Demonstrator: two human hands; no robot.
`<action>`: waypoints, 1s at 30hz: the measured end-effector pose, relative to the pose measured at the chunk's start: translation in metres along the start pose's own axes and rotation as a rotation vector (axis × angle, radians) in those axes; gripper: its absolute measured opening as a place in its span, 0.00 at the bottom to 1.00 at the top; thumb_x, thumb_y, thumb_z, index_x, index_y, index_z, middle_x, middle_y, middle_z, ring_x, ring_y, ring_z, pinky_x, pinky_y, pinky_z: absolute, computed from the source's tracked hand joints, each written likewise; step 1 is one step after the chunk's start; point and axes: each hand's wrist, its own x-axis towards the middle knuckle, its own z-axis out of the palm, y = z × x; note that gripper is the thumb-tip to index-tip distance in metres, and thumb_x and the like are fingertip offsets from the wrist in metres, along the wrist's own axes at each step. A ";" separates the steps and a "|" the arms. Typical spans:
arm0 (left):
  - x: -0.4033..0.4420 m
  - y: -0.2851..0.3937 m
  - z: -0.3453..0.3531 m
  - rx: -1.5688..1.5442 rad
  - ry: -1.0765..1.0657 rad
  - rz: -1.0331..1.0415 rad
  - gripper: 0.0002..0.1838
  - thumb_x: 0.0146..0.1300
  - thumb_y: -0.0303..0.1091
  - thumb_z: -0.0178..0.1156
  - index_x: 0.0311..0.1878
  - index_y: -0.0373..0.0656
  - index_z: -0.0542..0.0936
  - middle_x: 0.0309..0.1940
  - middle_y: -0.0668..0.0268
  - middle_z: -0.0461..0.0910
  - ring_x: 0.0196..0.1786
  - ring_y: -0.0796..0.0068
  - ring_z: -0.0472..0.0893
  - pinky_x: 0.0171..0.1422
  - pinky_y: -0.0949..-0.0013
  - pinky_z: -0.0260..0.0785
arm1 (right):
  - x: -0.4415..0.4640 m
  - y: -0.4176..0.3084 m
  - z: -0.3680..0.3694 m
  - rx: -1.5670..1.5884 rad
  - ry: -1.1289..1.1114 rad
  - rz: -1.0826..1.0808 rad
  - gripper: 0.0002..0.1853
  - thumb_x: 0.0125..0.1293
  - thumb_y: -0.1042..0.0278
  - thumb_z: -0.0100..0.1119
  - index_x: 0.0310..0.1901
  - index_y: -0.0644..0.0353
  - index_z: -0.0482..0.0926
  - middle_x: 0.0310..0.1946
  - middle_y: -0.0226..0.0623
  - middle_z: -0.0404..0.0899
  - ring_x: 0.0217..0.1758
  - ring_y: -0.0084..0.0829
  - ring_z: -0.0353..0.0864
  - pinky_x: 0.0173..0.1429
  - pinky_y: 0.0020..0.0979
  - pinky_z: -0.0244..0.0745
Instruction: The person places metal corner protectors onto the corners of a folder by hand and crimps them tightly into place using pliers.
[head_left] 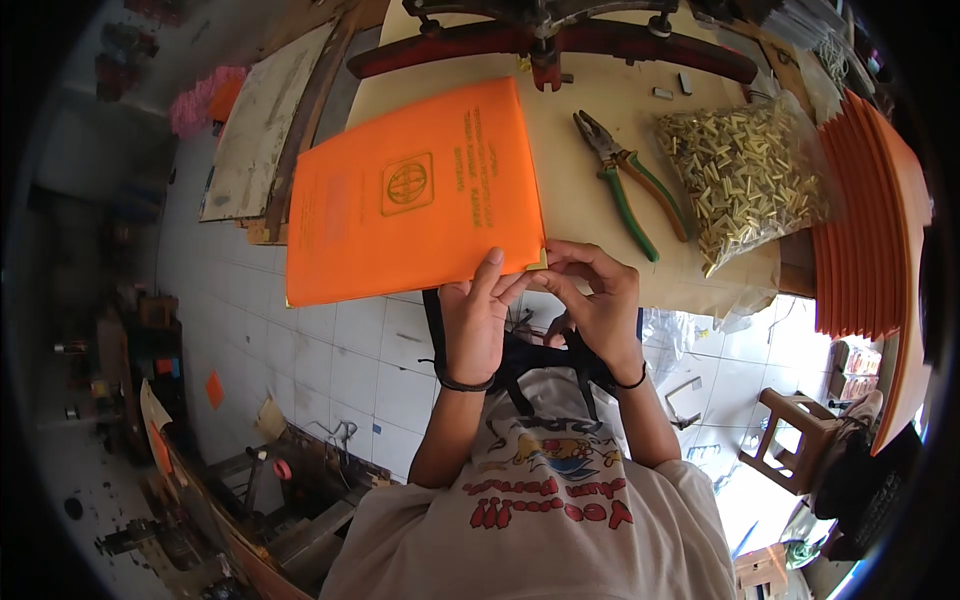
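An orange folder (400,210) with gold print and an emblem lies tilted over the table's near edge. My left hand (475,325) grips its lower edge, thumb on top and fingers underneath. At the folder's near right corner sits a small gold metal corner piece (540,262). My right hand (603,300) pinches this piece at the corner, its fingertips close to those of the left. Another gold tip (290,301) shows at the folder's lower left corner. Pliers (630,185) with green and orange handles rest to the right, jaws slightly apart.
A clear bag of small gold metal pieces (745,175) lies right of the pliers. Stacked orange covers (860,225) stand at the far right. A red metal press (545,45) spans the table's back. Below are a tiled floor (340,355) and a wooden stool (790,440).
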 end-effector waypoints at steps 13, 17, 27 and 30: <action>-0.001 0.005 -0.005 0.027 -0.064 -0.086 0.14 0.72 0.28 0.57 0.57 0.33 0.73 0.51 0.60 0.80 0.51 0.65 0.85 0.58 0.57 0.80 | -0.002 0.016 0.006 -0.270 0.093 -0.264 0.14 0.55 0.77 0.74 0.44 0.66 0.86 0.38 0.42 0.86 0.39 0.31 0.87 0.43 0.28 0.80; 0.001 0.000 -0.009 -0.034 -0.105 -0.033 0.14 0.72 0.28 0.56 0.57 0.33 0.73 0.51 0.60 0.80 0.51 0.65 0.84 0.59 0.57 0.80 | -0.007 -0.003 0.007 -0.306 0.072 -0.179 0.17 0.53 0.73 0.76 0.46 0.66 0.85 0.41 0.42 0.86 0.39 0.32 0.86 0.42 0.29 0.79; -0.007 0.021 -0.066 0.205 -0.174 -0.037 0.16 0.68 0.28 0.59 0.56 0.32 0.74 0.49 0.58 0.81 0.50 0.63 0.85 0.54 0.61 0.83 | 0.033 -0.045 -0.040 -1.299 0.128 -0.412 0.23 0.64 0.63 0.67 0.59 0.58 0.75 0.59 0.51 0.73 0.63 0.52 0.71 0.64 0.47 0.68; -0.001 0.050 -0.072 0.167 -0.155 -0.121 0.14 0.68 0.32 0.63 0.52 0.34 0.76 0.45 0.61 0.83 0.47 0.75 0.85 0.44 0.73 0.79 | 0.041 -0.031 -0.046 -1.426 0.080 -0.383 0.25 0.66 0.60 0.64 0.61 0.60 0.72 0.59 0.54 0.71 0.63 0.55 0.70 0.65 0.49 0.67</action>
